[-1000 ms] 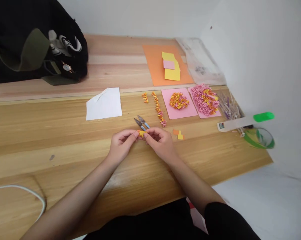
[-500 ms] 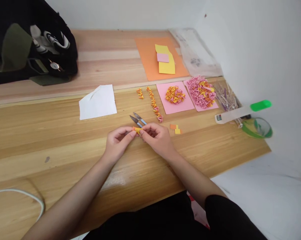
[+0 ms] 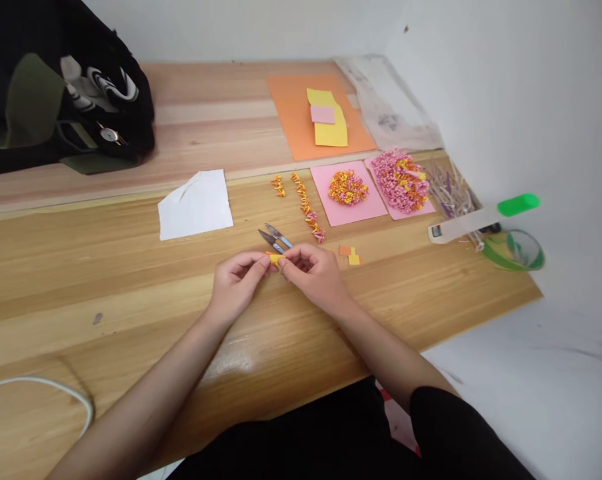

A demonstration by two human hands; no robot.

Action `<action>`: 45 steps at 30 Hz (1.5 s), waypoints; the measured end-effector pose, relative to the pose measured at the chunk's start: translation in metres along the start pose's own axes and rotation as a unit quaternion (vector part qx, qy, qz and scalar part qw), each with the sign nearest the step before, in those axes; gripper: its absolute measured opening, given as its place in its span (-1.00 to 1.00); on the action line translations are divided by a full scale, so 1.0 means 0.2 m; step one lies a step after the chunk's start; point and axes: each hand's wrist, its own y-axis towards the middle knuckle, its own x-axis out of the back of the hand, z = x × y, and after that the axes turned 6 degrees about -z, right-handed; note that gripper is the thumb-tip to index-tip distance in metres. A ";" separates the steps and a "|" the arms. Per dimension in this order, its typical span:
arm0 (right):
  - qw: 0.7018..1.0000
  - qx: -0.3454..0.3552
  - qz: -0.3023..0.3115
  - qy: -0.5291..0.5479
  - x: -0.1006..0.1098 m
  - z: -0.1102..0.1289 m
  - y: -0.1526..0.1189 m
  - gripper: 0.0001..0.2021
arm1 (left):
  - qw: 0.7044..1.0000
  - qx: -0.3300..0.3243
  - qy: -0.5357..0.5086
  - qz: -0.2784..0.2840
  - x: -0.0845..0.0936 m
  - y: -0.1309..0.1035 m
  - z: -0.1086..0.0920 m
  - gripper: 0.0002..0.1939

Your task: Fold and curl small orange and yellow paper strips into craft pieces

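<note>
Between the fingertips of my left hand (image 3: 238,277) and my right hand (image 3: 315,273) is a small yellow-orange folded paper piece (image 3: 275,259). Both hands pinch it, one at each end, and the fingers hide part of it. Just beyond it lie thread snips (image 3: 275,237) with dark blades and blue handles, partly behind my right hand. To the right of that hand are small orange and yellow paper squares (image 3: 351,255). Farther back, a column of small folded paper pieces (image 3: 305,205) in yellow, orange and pink runs beside a shorter orange row (image 3: 279,186).
Heaps of folded pieces (image 3: 348,188) sit on pink sheets (image 3: 333,215) at the right. Behind them is orange paper (image 3: 283,110). A white sheet (image 3: 195,207) lies left. A green-tipped plastic strip (image 3: 468,228), a green tape roll (image 3: 505,257) and a black bag (image 3: 105,67) stand farther out.
My hands stay together on the paper piece with only slight finger movement; more of its yellow face shows now. The whole view has shifted slightly.
</note>
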 end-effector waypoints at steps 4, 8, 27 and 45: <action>1.000 0.002 -0.005 -0.003 0.00 0.00 0.00 -0.92 | 1.000 -0.007 -0.005 0.003 0.01 0.00 0.01 -0.77; 1.000 0.007 0.000 -0.002 0.00 0.01 0.00 -0.92 | 1.000 -0.009 -0.019 0.009 0.01 0.00 0.02 -0.74; 1.000 0.023 0.004 0.015 0.01 0.00 0.01 -0.90 | 1.000 0.003 0.002 -0.020 -0.01 0.00 0.00 -0.65; 1.000 0.010 0.006 0.015 0.00 0.01 0.00 -0.92 | 1.000 -0.002 0.011 -0.016 -0.02 0.01 0.01 -0.67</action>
